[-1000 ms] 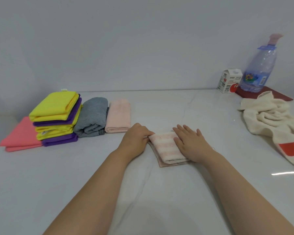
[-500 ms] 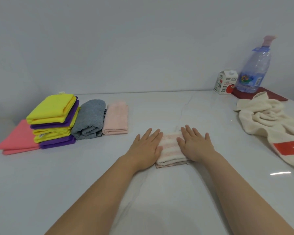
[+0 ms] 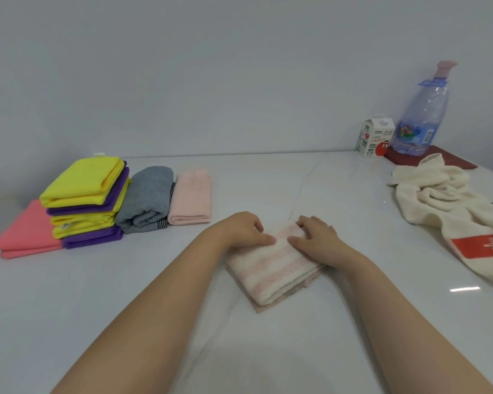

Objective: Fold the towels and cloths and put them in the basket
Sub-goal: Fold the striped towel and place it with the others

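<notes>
A folded pink-and-white striped towel (image 3: 276, 271) lies on the white table (image 3: 125, 294) in front of me. My left hand (image 3: 244, 231) grips its far left corner, fingers curled under the edge and thumb on top. My right hand (image 3: 316, 237) grips the far right edge the same way, fingers curled over it. A crumpled cream towel with a red patch (image 3: 450, 206) lies unfolded at the right. No basket is in view.
At the left stand a stack of folded yellow and purple cloths (image 3: 83, 200), a coral cloth (image 3: 26, 234), a folded grey towel (image 3: 148, 200) and a folded pink towel (image 3: 191, 197). A juice carton (image 3: 374, 137) and a water bottle (image 3: 421, 118) stand at the back right.
Both hands lay flat on the striped towel half a second ago; now their fingers curl around its far edge. The towel has turned slightly and sits closer to me.
</notes>
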The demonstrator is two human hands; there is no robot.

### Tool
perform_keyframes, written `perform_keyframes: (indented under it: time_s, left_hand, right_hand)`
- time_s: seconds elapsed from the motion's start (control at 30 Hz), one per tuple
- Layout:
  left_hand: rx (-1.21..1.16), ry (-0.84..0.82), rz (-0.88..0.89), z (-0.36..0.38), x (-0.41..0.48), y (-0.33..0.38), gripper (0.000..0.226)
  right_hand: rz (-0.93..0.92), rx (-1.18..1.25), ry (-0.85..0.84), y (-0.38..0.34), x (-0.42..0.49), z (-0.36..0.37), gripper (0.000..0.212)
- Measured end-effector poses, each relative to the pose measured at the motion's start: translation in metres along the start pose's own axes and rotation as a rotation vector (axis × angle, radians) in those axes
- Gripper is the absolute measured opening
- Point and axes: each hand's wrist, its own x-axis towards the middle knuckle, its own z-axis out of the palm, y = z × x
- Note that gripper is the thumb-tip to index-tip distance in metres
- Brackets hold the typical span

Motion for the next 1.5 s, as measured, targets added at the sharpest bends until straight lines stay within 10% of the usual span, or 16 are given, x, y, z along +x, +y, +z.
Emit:
perform_keyframes:
  time_s: [0.3, 0.6, 0.93, 1.1, 1.23, 1.37, 1.5]
  left_hand:
    - [-0.436, -0.146, -0.07, -0.004, -0.028, -0.016, 0.027]
    - [-0.976, 0.296, -0.026, -0.03, -0.062, -0.05, 0.025]
    - [-0.674, 0.818, 0.028, -0.055, -0.075, -0.101, 0.013]
    - [0.105, 1.34, 0.159, -0.07, -0.074, -0.161, 0.034]
    - [0.416, 1.138, -0.262, -0.098, -0.069, -0.197, 0.044]
    - [0.302, 0.808, -0.396, -0.096, -0.059, -0.221, 0.048]
    - [-0.354, 1.232, -0.137, -0.109, -0.09, -0.235, 0.037]
  right_hand:
    - [-0.143, 0.476, -0.062, -0.02, -0.01, -0.005, 0.005]
    - [0.08, 1.474, -0.398, -0.067, -0.004, 0.002, 0.067]
    - [-0.134, 1.074, -0.102, -0.157, 0.009, 0.028, 0.031]
    - [-0.042, 1.055, 0.084, -0.163, 0.035, 0.021, 0.031]
    - [0.054, 1.124, 0.074, -0.164, 0.057, 0.017, 0.034]
    - [0.044, 1.171, 0.024, -0.19, 0.074, 0.021, 0.035]
    - [-0.037, 1.213, -0.053, -0.245, 0.083, 0.026, 0.033]
